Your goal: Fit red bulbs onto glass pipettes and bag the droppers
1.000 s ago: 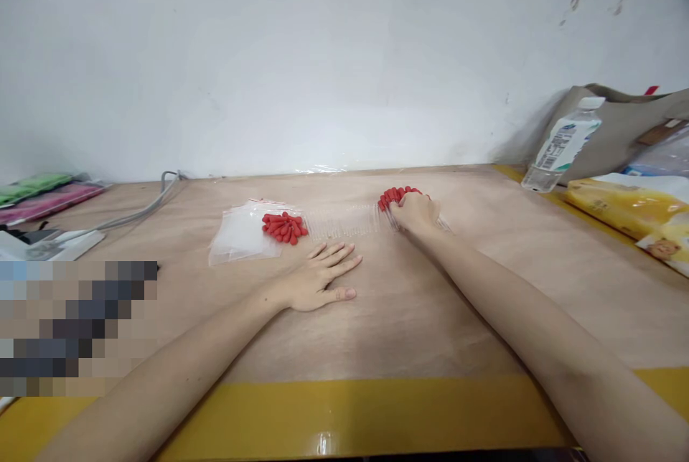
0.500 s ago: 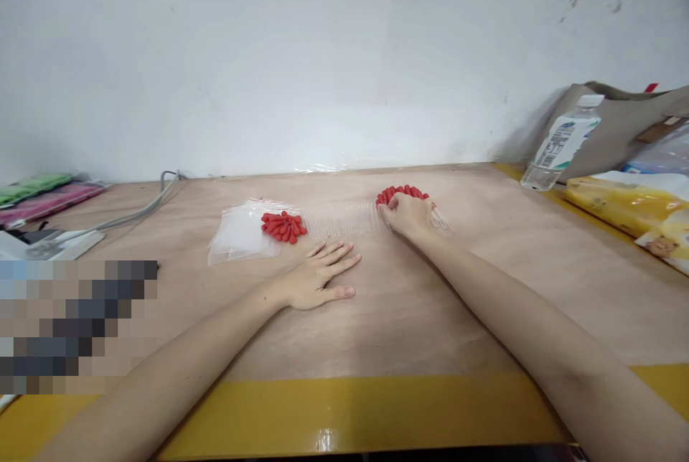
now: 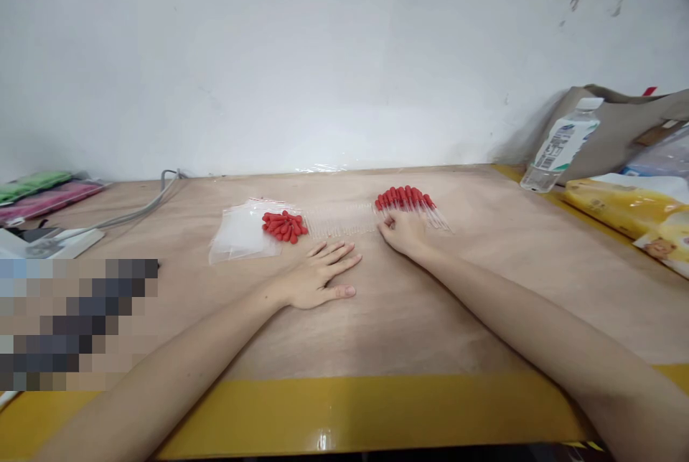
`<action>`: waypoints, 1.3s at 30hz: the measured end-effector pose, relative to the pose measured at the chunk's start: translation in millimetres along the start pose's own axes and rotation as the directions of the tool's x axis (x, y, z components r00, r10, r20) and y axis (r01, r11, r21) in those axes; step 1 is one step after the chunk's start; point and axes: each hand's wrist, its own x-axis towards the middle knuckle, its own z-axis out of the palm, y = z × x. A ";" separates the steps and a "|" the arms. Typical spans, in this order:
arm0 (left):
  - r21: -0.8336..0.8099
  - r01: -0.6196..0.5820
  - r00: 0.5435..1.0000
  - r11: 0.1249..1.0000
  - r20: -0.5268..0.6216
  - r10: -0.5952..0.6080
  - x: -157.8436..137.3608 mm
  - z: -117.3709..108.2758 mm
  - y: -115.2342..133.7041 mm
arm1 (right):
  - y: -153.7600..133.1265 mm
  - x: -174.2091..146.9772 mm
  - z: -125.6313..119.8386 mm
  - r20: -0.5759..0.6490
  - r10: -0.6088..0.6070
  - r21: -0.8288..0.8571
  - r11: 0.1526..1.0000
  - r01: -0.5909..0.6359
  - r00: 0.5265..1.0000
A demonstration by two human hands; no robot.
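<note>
My left hand [image 3: 326, 275] lies flat on the table with its fingers spread, holding nothing. Just beyond its fingertips is a row of thin clear tubes [image 3: 341, 220]. Red rubber bulbs [image 3: 284, 227] are heaped at the row's left end, partly over clear plastic zip bags [image 3: 242, 236]. My right hand [image 3: 403, 232] is closed, with thumb and forefinger together at the row's right end. Whatever they pinch is too small to make out. Right behind that hand, several droppers with red bulbs [image 3: 406, 196] lie side by side, their clear tubes partly hidden by it.
A water bottle [image 3: 563, 146] leans against a grey bag [image 3: 619, 132] at the right. In front of them lies a yellow packet [image 3: 619, 204]. Green and pink packets [image 3: 51, 196] and a grey cable [image 3: 134, 214] are at the left. A white wall [image 3: 323, 60] stands behind the table.
My right hand has drawn back toward me from the red bulbs to the lower ends of the tubes, uncovering more of the droppers. My left hand has stayed put.
</note>
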 end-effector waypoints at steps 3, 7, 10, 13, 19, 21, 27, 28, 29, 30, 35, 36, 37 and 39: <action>-0.005 -0.004 1.000 1.000 -0.001 0.004 0.2 0.0 -0.4 | 10.4 -19.9 -10.7 0.018 -0.071 0.066 0.995 0.070 0.997; 0.001 0.006 1.000 1.000 -0.001 -0.006 0.5 -0.1 -0.3 | 26.3 -38.8 -24.0 0.005 -0.176 0.215 0.962 0.171 0.984; 0.006 0.007 1.000 1.000 0.001 -0.007 0.9 -0.5 0.6 | 31.0 -40.9 -26.2 -0.026 -0.126 0.225 0.966 0.128 0.992; 0.005 0.014 1.000 1.000 0.004 -0.014 1.2 -1.0 0.8 | 31.0 -37.4 -21.8 -0.001 -0.107 0.181 0.978 0.106 0.994; -0.019 0.004 0.999 1.000 -0.036 -0.005 0.5 0.6 -0.1 | 28.3 -37.2 -16.6 0.130 -0.147 0.117 0.984 0.132 0.981; -0.029 0.003 0.998 1.000 -0.056 -0.005 0.6 1.8 1.1 | 26.6 -39.2 -18.2 0.153 -0.148 0.075 0.988 0.138 0.977; 0.024 0.194 0.881 0.981 -0.444 -0.163 2.2 -0.6 -12.4 | 23.0 -43.6 -23.3 0.108 -0.197 0.033 0.980 0.194 0.974; 0.053 0.271 0.824 0.961 -0.528 -0.204 2.0 -2.3 -19.6 | 22.7 -44.0 -23.7 0.098 -0.202 0.038 0.979 0.200 0.974; 0.077 0.340 0.772 0.937 -0.593 -0.231 1.6 -4.2 -27.9 | 22.5 -44.4 -24.0 0.091 -0.202 0.042 0.979 0.199 0.975; 0.093 0.385 0.731 0.918 -0.638 -0.242 0.9 -5.9 -36.6 | 22.4 -44.6 -24.1 0.088 -0.199 0.045 0.980 0.195 0.976; 0.176 0.357 0.767 0.917 -0.615 -0.180 -1.0 -9.0 -67.9 | 22.3 -44.0 -23.0 0.090 -0.177 0.052 0.984 0.173 0.980; 0.193 0.344 0.787 0.919 -0.593 -0.170 -0.6 -8.5 -69.9 | 22.4 -43.7 -22.8 0.092 -0.176 0.057 0.983 0.172 0.980; 0.204 0.336 0.803 0.920 -0.573 -0.166 0.2 -7.7 -71.0 | 22.5 -43.6 -22.6 0.094 -0.175 0.063 0.983 0.170 0.980; 0.210 0.326 0.825 0.922 -0.540 -0.168 2.0 -6.1 -71.4 | 22.4 -43.4 -22.8 0.095 -0.175 0.072 0.983 0.169 0.980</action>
